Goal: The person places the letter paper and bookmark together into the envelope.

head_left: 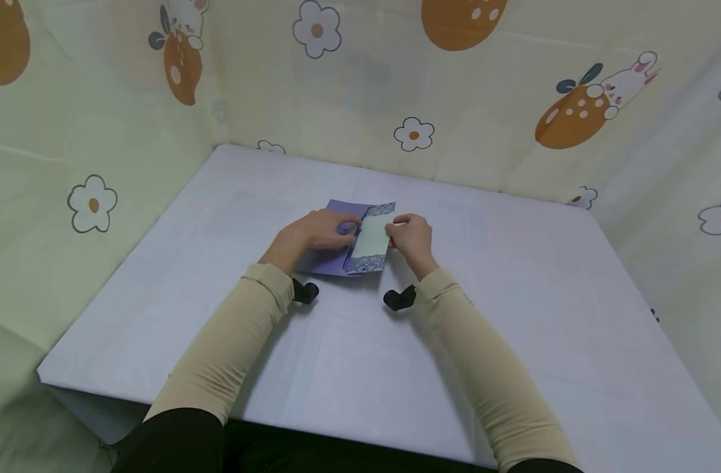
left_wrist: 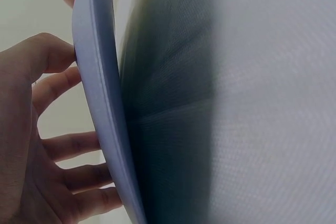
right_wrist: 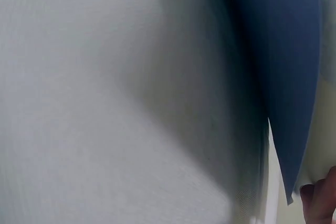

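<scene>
A purple folded card (head_left: 331, 266) lies on the white table, its pale mint panel (head_left: 373, 236) with blue speckled bands lifted at a slant on the right. Across the purple part, my left hand (head_left: 322, 230) rests with thumb and fingers spread. In the left wrist view, fingertips of the left hand (left_wrist: 52, 166) touch the card's purple surface (left_wrist: 97, 72), seen edge-on. My right hand (head_left: 414, 240) pinches the panel's right edge between thumb and fingers. Only a few fingers of the right hand (right_wrist: 320, 198) show in the right wrist view, beside the card's dark blue-looking underside (right_wrist: 281, 61).
The white-covered table (head_left: 514, 315) stretches around both arms. A patterned curtain (head_left: 360, 85) with flowers and rabbits stands behind and at the sides. A black wrist piece (head_left: 305, 292) juts from the left sleeve, and another black piece (head_left: 399, 299) from the right.
</scene>
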{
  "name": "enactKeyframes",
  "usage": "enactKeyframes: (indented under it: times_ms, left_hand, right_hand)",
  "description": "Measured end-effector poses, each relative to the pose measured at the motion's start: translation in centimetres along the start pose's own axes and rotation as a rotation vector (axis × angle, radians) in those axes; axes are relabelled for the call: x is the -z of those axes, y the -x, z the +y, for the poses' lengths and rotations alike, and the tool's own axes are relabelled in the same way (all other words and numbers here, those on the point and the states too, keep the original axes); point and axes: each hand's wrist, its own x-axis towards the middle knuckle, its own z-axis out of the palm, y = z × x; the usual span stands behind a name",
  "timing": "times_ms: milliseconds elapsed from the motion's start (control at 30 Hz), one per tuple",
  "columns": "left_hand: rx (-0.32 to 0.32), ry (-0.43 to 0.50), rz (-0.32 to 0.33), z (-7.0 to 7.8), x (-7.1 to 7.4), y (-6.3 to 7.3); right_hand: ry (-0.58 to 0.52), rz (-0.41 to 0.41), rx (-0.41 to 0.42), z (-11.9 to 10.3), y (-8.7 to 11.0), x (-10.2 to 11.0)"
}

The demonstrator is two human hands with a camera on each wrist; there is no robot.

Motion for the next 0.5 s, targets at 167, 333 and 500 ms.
enactKeyframes:
  times_ms: [167,333,500]
  left_hand:
    - [0.008,0.000,-0.001,0.10,0.09,-0.01]
    - [0.003,-0.007,-0.004,0.17,0.12,0.01]
    - [0.011,-0.008,-0.008,0.22,0.05,0.04]
  right_hand:
    - [0.067,0.008,0.025,-0.24,0.32,-0.33]
    - [0.120,-0.012,0.046,-0.58,0.78,-0.41]
    - [0.145,-0.007,0.067,-0.81,0.93,-0.77]
